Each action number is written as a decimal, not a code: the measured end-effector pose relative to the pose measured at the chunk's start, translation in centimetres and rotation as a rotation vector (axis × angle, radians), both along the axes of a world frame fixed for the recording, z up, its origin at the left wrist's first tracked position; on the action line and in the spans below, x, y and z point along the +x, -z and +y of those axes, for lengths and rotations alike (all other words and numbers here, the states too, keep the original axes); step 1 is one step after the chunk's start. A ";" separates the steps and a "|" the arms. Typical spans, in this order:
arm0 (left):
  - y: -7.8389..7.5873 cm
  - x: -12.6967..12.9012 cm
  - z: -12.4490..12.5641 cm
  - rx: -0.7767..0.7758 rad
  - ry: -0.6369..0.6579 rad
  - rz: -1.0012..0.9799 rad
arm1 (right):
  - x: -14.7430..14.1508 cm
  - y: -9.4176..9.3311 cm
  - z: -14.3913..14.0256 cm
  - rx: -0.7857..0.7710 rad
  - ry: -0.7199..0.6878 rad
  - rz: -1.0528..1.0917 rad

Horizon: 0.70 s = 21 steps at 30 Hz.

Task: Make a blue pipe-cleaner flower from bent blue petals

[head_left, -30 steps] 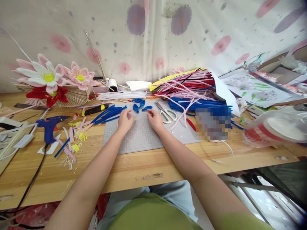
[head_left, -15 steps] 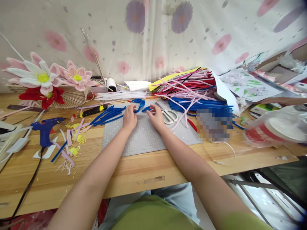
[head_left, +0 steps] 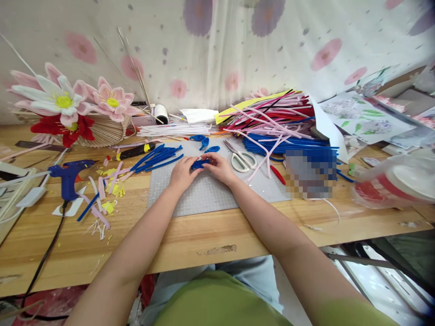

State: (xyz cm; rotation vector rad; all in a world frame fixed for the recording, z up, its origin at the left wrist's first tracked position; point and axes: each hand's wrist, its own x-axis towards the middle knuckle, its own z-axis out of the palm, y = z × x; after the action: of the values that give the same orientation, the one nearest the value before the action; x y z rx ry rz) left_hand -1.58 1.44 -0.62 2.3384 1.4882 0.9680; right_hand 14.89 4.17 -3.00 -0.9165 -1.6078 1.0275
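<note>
Over the grey cutting mat (head_left: 197, 199), my left hand (head_left: 182, 174) and my right hand (head_left: 220, 168) meet at the fingertips. Both are closed on one small blue pipe-cleaner piece (head_left: 200, 164), partly hidden by the fingers. Just behind them on the mat lie a bent blue piece (head_left: 204, 143) and a smaller blue loop (head_left: 213, 149). Loose blue pipe cleaners (head_left: 156, 157) lie to the left of my left hand. Scissors with white handles (head_left: 242, 159) rest to the right of my right hand, blades pointing away to the left.
A blue glue gun (head_left: 70, 179) stands at left near pink and yellow scraps (head_left: 110, 185). Fuzzy flowers (head_left: 64, 102) stand behind it. A yellow-black cutter (head_left: 136, 151) lies nearby. Pipe-cleaner bundles (head_left: 288, 146) fill the back right. A bagged cup (head_left: 404, 181) stands far right.
My hands were apart with fingers partly spread; they have come together closer to me on the blue piece. An arm at the far right edge has left the view.
</note>
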 end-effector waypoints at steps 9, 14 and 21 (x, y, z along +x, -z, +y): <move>0.2 0.2 0.3 -0.068 -0.080 -0.159 | 0.0 -0.3 -0.2 -0.027 -0.014 0.006; 0.5 0.2 0.3 -0.054 -0.098 -0.215 | -0.1 -0.1 0.0 0.023 0.017 -0.027; 0.1 0.3 0.2 -0.068 -0.071 -0.206 | -0.2 -0.3 -0.1 -0.029 -0.019 -0.034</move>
State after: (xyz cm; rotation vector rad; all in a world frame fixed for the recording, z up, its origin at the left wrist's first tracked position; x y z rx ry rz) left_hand -1.33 1.61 -0.77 2.0813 1.5049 1.1199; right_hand 14.68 4.04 -2.70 -0.9444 -1.6361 1.0556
